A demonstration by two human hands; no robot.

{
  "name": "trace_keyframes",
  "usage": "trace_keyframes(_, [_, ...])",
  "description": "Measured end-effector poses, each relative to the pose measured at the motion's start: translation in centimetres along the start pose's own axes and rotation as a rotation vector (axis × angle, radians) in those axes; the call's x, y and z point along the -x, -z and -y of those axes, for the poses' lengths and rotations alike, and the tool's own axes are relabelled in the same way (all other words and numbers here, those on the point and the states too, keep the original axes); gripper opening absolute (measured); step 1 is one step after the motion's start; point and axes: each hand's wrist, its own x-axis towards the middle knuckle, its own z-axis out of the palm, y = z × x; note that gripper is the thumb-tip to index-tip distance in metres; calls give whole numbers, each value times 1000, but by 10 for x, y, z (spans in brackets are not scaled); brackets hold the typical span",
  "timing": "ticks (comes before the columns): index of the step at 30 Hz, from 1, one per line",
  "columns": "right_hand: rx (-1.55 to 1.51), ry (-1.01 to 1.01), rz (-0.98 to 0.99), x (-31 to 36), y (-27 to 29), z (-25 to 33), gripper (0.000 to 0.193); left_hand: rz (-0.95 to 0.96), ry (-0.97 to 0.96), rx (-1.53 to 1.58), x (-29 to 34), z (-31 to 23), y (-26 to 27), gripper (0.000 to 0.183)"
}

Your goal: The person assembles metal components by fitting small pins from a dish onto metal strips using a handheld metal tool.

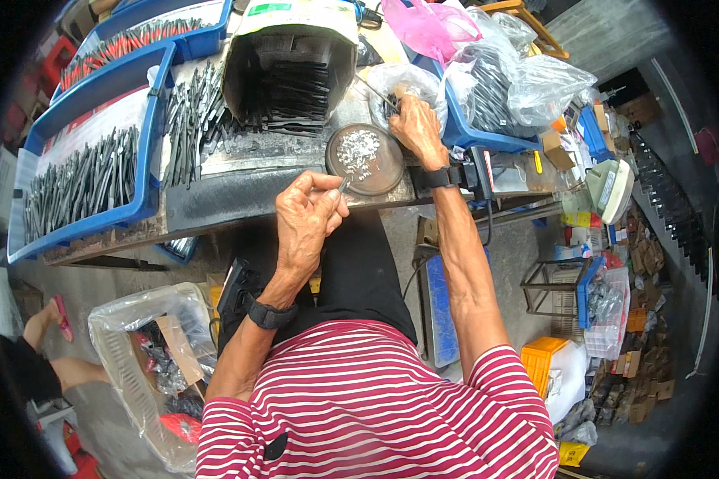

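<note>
My left hand (307, 214) is closed in a pinch at the near left rim of a round brown dish (390, 177). A tiny silvery piece shows at its fingertips, too small to name. Many small whitish, shiny pieces (358, 150) lie heaped in the dish. Beyond the dish on the right, my right hand (418, 130) reaches down with bent, closed fingers at the mouth of a clear plastic bag (383, 77). Dark small parts show by its fingertips, and a thin rod runs up to them from the left. What these fingers hold is hidden.
An open carton (339, 40) holds stacked dark slender tools. Similar tools fill a blue tray (153, 144) and lie loose beside it. On the right, another blue tray (487, 140) holds bagged dark pieces. A lined basket (108, 335) stands on the floor; another person's leg (80, 373) shows behind it.
</note>
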Motion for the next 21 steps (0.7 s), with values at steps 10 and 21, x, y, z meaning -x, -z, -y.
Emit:
trace_keyframes(10, [25, -16, 46, 3, 2, 0, 24, 2, -11, 0, -1, 4, 6, 11])
trace_keyframes(21, [-421, -83, -53, 17, 24, 8, 15, -4, -1, -10, 2, 1, 0, 11])
